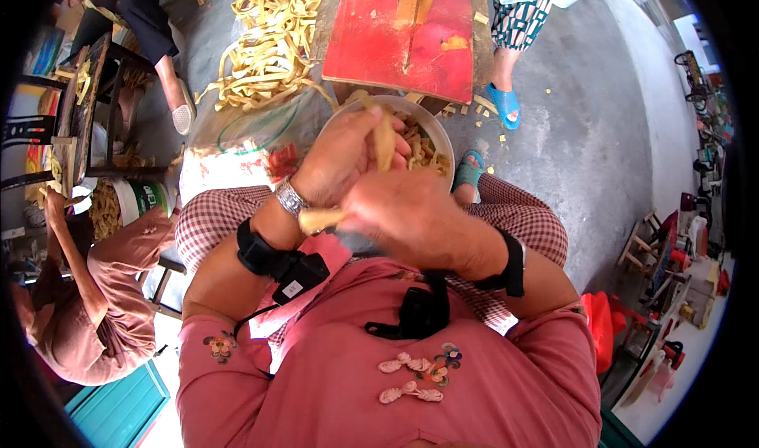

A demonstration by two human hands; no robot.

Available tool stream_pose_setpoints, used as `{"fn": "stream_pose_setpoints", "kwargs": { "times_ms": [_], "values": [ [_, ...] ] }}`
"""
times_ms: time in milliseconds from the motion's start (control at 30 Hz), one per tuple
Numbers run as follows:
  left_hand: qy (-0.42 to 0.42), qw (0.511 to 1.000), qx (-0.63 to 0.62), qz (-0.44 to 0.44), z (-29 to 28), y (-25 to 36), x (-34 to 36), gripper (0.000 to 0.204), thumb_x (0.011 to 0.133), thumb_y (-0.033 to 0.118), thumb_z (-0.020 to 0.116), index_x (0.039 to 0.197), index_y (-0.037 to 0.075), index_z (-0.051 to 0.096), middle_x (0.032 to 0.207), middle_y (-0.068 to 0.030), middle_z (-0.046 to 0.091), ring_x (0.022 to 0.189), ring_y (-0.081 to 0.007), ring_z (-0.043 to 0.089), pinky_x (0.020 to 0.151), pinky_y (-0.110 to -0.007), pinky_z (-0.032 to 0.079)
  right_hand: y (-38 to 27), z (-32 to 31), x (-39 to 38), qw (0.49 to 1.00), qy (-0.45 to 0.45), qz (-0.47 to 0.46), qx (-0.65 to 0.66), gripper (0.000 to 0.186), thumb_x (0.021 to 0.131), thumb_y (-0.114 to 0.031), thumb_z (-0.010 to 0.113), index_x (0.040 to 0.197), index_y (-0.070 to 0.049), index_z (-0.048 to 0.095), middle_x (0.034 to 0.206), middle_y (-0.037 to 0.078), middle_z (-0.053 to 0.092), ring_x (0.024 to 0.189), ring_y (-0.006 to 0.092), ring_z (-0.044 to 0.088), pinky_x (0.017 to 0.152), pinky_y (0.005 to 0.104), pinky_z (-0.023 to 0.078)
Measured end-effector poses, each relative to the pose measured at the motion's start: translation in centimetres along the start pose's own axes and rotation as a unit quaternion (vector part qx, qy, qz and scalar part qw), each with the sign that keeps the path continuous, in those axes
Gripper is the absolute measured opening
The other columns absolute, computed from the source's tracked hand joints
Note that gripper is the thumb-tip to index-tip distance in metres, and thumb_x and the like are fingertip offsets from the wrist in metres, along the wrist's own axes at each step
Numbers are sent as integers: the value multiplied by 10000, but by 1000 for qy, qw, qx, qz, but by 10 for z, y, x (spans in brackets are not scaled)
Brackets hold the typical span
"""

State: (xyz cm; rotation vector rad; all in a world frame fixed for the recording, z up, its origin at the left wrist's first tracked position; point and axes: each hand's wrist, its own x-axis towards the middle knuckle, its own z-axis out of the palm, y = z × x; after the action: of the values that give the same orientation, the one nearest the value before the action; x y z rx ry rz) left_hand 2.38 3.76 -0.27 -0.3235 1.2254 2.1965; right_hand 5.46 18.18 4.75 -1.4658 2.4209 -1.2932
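Note:
My left hand point(340, 155) is closed on a flat, pale yellow strip point(384, 141), held over a pale round bowl point(447, 137). Small cut pieces point(427, 151) of a similar yellow-brown stuff lie in the bowl. Close beside it, my right hand point(407, 211) is closed and somewhat blurred. A tan, rounded end point(319, 220) sticks out from the right hand's left side. Whether that end belongs to a tool handle or another strip, I cannot tell. The fingertips of the right hand are hidden.
Beyond the bowl stands a red board point(371, 41) with wooden pieces on it. A heap of long yellow strips point(273, 41) lies to its left. Another person's blue slipper point(504, 105) is at the right. At the left, a co-worker's hand point(54, 204) is near a white bucket point(142, 197).

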Motion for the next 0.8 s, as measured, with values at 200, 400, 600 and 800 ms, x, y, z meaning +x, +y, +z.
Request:
{"fn": "stream_pose_setpoints", "kwargs": {
  "times_ms": [200, 400, 600, 800],
  "values": [
    [-5, 958, 215, 191, 9, 11, -13, 261, 948, 247, 487, 868, 19, 587, 708, -8, 527, 602, -82, 486, 549, -264, 429, 1, 0, -4, 985, 147, -83, -26, 122, 806, -84, 614, 879, -10, 550, 789, 114, 578, 676, 266, 589, 594, 357, 484],
    [-114, 919, 344, 152, 42, 44, -51, 221, 951, 136, 477, 1065, -11, 595, 856, 7, 604, 761, -66, 552, 658, -215, 460, 16, -23, 6, 892, 333, 118, 282, 248, 975, -207, 445, 862, -12, 549, 783, 18, 561, 701, 49, 492, 629, 199, 406],
    [34, 646, 577, 498, 35, 42, -49, 107, 777, 41, 667, 866, 22, 611, 796, -98, 570, 693, -226, 598, 575, -287, 482, 5, -31, 13, 898, 291, 247, 219, 252, 956, -190, 482, 751, -44, 507, 657, -53, 469, 612, 22, 406, 516, 210, 323],
    [66, 511, 601, 611, 36, 35, -38, 221, 707, 49, 719, 861, -16, 575, 1069, -147, 546, 828, -281, 618, 675, -340, 516, 7, -28, 20, 860, 259, 281, 339, 236, 942, -204, 487, 849, -22, 606, 672, -67, 501, 586, 5, 404, 510, 199, 341]
  ]
}}
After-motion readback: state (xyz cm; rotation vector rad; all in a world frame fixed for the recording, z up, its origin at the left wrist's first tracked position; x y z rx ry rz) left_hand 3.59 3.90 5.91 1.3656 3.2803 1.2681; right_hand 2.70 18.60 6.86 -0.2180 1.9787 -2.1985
